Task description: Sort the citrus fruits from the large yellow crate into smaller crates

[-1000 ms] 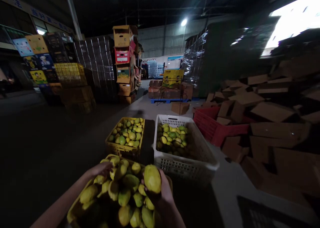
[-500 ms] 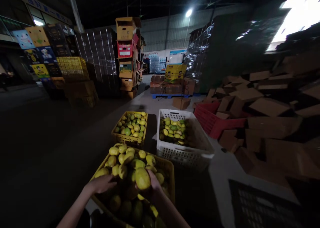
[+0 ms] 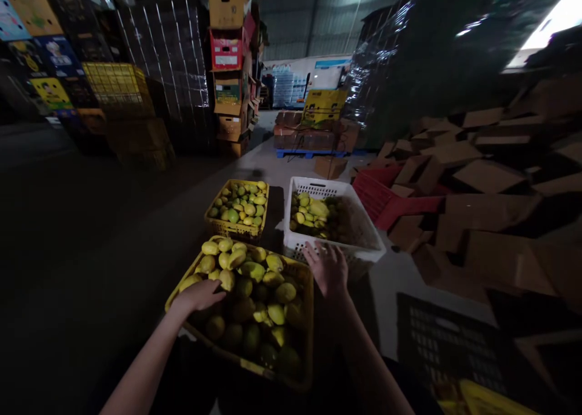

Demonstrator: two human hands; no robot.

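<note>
My right hand (image 3: pixel 328 269) is open, its fingers spread and holding nothing, in front of the near wall of the white crate (image 3: pixel 370 239). A large blurred lemon (image 3: pixel 318 208) shows above or among the yellow and green lemons in that crate; I cannot tell whether it touches them. Over the left side of the near yellow crate (image 3: pixel 310 336), my left hand (image 3: pixel 204 295) reaches with its fingers stretched out, close to or touching a lemon (image 3: pixel 226 280). That crate holds many lemons, the front ones in shadow.
Beyond the near crate stands a smaller yellow crate (image 3: pixel 236 228) of yellow and green lemons. A red crate (image 3: pixel 382 200) and a heap of cardboard boxes (image 3: pixel 493 212) lie on the right. Stacked cartons (image 3: pixel 227 51) and a blue pallet (image 3: pixel 309 153) stand farther back.
My right hand has let go of the lemon it held and moved right and up to the white crate. My left hand stays over the near crate. The view has tilted down.
</note>
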